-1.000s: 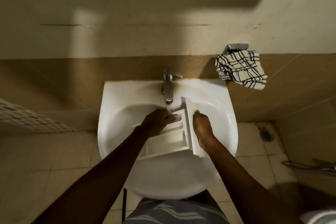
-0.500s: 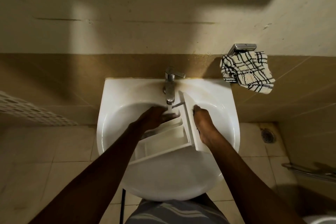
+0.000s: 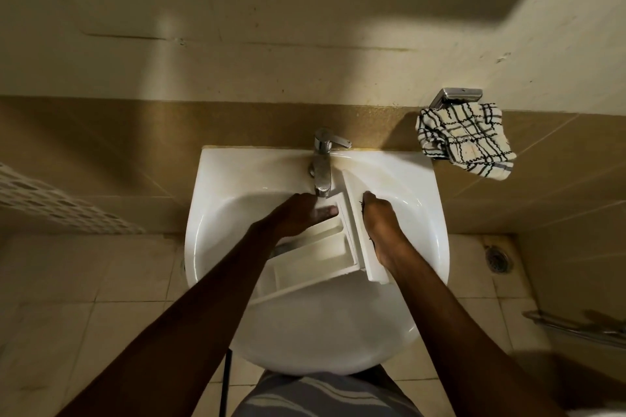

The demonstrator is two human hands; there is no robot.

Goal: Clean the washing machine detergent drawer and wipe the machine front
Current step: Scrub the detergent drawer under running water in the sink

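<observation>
Striped grey fabric [image 3: 321,396] fills the bottom edge at the person's waist, and both bare forearms reach away from it over the white ceramic basin [image 3: 210,247]. The detergent drawer [image 3: 315,257] lies inside the bowl, its near left corner dipped low and its front panel standing on edge at the right. That slant is a little steeper than a second ago, when the tray sat nearer level; since half a second ago it has hardly shifted.

The right hand [image 3: 379,223] grips the outer face of the front panel, with its fingers curled over the panel's far edge, in the same hold as before. The left hand [image 3: 301,213] lies across the drawer's rear compartment with fingers [image 3: 327,211] stretched out flat, holding nothing, right under the spout, much where they were in both earlier frames. A pale stream appears to fall on them.

Behind them, the chrome tap [image 3: 321,162] rises at the basin's back rim. On the tan wall to the right, a black-and-white checked cloth [image 3: 464,139] hangs from a chrome holder [image 3: 457,96]. A floor drain [image 3: 496,259] sits in the tiles at the right, well apart from the basin.
</observation>
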